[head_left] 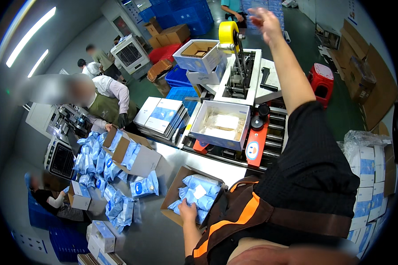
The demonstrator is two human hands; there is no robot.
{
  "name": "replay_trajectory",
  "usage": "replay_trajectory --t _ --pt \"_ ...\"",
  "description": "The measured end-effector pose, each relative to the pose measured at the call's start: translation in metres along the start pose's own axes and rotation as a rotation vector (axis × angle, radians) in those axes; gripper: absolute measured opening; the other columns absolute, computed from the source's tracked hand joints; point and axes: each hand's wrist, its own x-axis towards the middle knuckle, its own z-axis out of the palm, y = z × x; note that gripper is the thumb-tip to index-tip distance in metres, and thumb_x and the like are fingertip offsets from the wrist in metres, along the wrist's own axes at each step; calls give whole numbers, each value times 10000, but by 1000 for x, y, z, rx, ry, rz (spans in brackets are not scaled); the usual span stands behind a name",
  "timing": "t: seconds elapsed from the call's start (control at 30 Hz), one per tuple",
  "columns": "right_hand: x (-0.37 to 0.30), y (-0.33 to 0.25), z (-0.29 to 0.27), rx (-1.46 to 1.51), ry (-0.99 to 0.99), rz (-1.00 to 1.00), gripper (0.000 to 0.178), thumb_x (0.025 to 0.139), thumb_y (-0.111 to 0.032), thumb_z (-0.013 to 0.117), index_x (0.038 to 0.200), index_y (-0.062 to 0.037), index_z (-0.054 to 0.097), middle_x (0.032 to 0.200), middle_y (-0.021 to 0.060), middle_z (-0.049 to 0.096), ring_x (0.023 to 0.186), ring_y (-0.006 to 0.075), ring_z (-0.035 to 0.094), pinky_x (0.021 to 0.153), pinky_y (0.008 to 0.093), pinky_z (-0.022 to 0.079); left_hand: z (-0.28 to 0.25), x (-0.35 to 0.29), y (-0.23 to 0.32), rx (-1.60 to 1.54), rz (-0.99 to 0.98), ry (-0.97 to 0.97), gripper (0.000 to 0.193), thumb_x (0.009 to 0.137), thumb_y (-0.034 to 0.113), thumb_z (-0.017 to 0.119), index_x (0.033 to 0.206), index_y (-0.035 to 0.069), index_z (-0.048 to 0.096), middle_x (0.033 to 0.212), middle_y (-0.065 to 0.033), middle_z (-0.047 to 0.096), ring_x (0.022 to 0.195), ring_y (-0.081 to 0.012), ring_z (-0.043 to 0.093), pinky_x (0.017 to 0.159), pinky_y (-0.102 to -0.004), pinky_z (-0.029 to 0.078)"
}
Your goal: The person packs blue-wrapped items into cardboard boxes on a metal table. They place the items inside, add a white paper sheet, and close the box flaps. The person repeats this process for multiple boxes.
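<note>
An open cardboard box (pixel 169 202) holding several blue packets (pixel 203 184) sits at the table edge, close to my body. A small white square slip (pixel 199 191) lies on top of the packets. My left hand (pixel 189 212) reaches over the box's near side and rests on the packets, fingers apart. Far ahead, my right hand (pixel 265 24) is raised past the yellow tape roll (pixel 228 35) of the box-sealing machine (pixel 243 75). Its fingers are stretched out and slightly blurred, with nothing seen in them. An open white-and-blue box (pixel 221 126) with wrapped contents stands on the machine's rollers.
Loose blue packets (pixel 112 205) and another packet-filled box (pixel 135 154) cover the table's left side, where a co-worker (pixel 112 99) handles that box. Flattened cartons (pixel 161 115) are stacked beside the rollers (pixel 276 132). A red stool (pixel 321 84) stands on the right.
</note>
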Motion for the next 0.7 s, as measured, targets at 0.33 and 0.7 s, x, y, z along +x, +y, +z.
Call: replay_trajectory --t 0.33,0.7 --pt "-417 87 141 -364 -1843 450 257 862 -120 647 1105 -38 644 942 101 695 794 179 674 717 318 521 -27 -13 30 291 -16 -127 659 771 363 738 1293 31 513 1241 -210 533 1117 -381 567 902 -447 494" --pt "-549 161 139 -940 -2314 136 232 762 -93 650 977 -56 729 998 168 706 959 292 679 776 415 530 -16 -30 60 402 60 -202 963 554 497 872 1290 12 482 1211 -185 493 1047 -369 578 841 -399 526"
